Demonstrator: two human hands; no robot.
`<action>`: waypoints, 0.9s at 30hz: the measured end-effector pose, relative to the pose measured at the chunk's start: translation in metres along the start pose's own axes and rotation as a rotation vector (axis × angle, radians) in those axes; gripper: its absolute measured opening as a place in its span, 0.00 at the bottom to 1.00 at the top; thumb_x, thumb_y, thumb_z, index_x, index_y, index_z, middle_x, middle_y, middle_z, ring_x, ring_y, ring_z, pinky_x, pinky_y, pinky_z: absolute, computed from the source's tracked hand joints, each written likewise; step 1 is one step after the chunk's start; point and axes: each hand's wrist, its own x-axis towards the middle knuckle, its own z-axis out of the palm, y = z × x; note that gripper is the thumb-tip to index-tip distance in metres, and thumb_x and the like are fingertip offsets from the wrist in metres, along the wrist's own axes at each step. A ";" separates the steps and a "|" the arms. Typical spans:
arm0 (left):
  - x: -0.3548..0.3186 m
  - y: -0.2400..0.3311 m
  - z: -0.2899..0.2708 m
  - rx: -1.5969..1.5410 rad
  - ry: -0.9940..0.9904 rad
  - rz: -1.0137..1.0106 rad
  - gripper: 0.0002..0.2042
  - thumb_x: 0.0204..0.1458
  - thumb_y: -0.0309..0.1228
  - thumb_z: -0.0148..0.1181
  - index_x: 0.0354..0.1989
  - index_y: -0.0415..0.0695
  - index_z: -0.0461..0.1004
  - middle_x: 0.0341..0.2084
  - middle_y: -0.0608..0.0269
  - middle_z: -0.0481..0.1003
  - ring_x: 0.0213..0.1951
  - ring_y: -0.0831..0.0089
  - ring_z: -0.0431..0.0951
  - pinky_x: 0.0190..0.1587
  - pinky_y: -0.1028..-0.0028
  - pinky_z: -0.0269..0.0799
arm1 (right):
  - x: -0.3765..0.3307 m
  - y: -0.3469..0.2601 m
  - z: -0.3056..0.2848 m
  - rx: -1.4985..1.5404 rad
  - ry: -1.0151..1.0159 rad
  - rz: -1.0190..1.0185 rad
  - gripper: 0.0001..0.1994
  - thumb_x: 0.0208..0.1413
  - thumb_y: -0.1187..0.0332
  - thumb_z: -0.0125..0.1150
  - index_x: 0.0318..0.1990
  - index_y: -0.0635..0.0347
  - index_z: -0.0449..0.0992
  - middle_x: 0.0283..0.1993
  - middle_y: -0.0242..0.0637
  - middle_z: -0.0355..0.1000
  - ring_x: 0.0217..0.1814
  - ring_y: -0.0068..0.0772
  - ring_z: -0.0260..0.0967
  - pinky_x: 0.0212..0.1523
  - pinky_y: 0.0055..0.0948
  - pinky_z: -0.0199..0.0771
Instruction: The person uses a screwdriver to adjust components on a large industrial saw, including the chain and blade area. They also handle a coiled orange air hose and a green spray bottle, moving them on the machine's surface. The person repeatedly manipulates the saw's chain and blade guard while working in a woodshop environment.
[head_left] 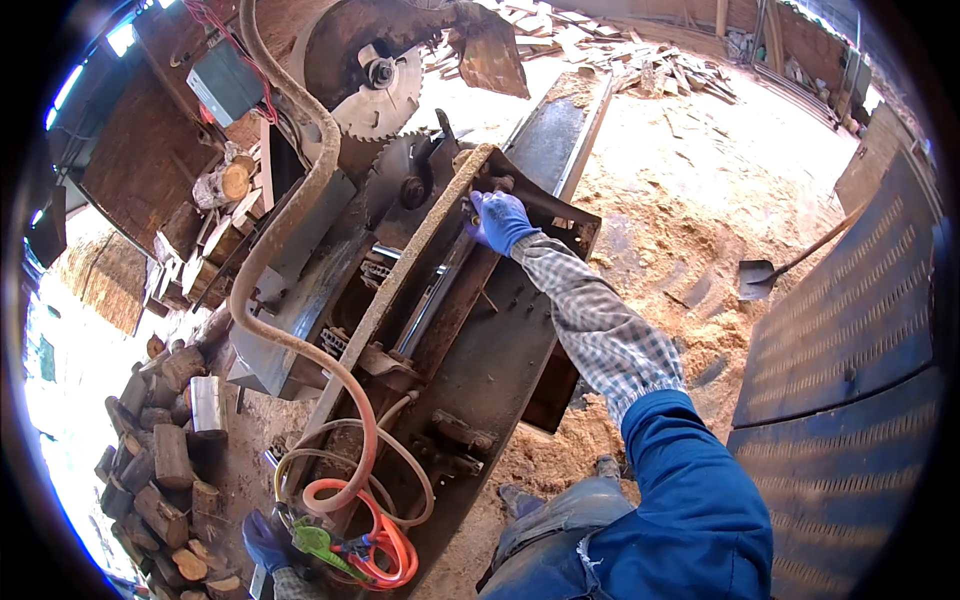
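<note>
Centrally, a saw machine (490,345) is touched near its far end by the right hand (503,219), fingers curled, though what is grasped cannot be told, while the left hand (264,542), its grip unclear, is held beside an orange hose (402,552).

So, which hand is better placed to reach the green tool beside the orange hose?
Probably the left hand: it is close beside the green tool, although touching is unclear. The right hand is much farther away, up at the machine frame.
</note>
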 end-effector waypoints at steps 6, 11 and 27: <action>-0.013 -0.013 -0.006 0.016 -0.046 -0.013 0.18 0.67 0.39 0.55 0.44 0.33 0.79 0.41 0.40 0.81 0.43 0.44 0.80 0.48 0.55 0.74 | -0.048 -0.053 -0.025 0.067 -0.169 -0.091 0.22 0.52 0.53 0.68 0.47 0.58 0.73 0.32 0.45 0.77 0.39 0.50 0.78 0.38 0.47 0.77; -0.011 -0.026 -0.012 0.108 0.017 0.197 0.16 0.67 0.37 0.55 0.45 0.33 0.79 0.40 0.42 0.80 0.42 0.48 0.80 0.48 0.58 0.74 | -0.026 -0.042 -0.014 0.064 -0.117 0.002 0.22 0.53 0.54 0.68 0.47 0.60 0.73 0.34 0.45 0.78 0.40 0.49 0.79 0.40 0.48 0.78; -0.122 0.217 -0.106 -0.326 -0.004 0.016 0.22 0.58 0.30 0.66 0.60 0.35 0.73 0.50 0.49 0.80 0.50 0.57 0.81 0.56 0.61 0.76 | -0.067 -0.061 -0.025 0.289 -0.392 -0.456 0.20 0.54 0.56 0.67 0.48 0.59 0.75 0.37 0.44 0.80 0.40 0.48 0.79 0.39 0.47 0.78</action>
